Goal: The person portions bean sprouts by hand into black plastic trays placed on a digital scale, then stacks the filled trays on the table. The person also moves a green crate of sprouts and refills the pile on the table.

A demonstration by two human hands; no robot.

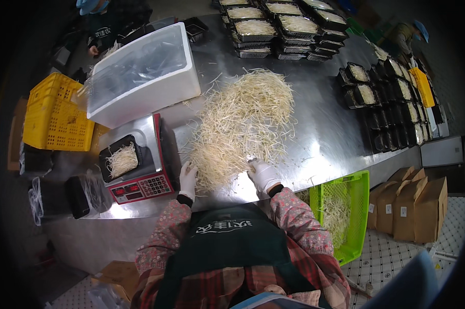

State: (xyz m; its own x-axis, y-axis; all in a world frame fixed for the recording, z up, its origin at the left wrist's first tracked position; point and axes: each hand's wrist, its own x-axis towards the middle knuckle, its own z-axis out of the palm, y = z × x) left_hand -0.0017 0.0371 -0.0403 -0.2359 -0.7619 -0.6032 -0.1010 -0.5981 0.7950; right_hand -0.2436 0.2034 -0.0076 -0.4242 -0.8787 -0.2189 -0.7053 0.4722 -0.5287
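Observation:
Both of my hands are in white gloves at the near edge of a loose pile of bean sprouts (240, 116) on the steel table. My left hand (188, 180) touches the pile's left side with curved, parted fingers. My right hand (262, 175) has its fingers curled into sprouts at the pile's lower right; their tips are partly hidden. Left of my left hand, a red-and-steel scale (142, 188) bears a black tray of sprouts (120, 159).
A white foam box (140, 98) and yellow crate (52, 118) stand left. Stacked trays (289, 28) fill the back, more (382, 118) the right. Below right are a green crate (358, 216) and brown bags (412, 206). Co-workers (101, 31) (405, 41) stand across the table.

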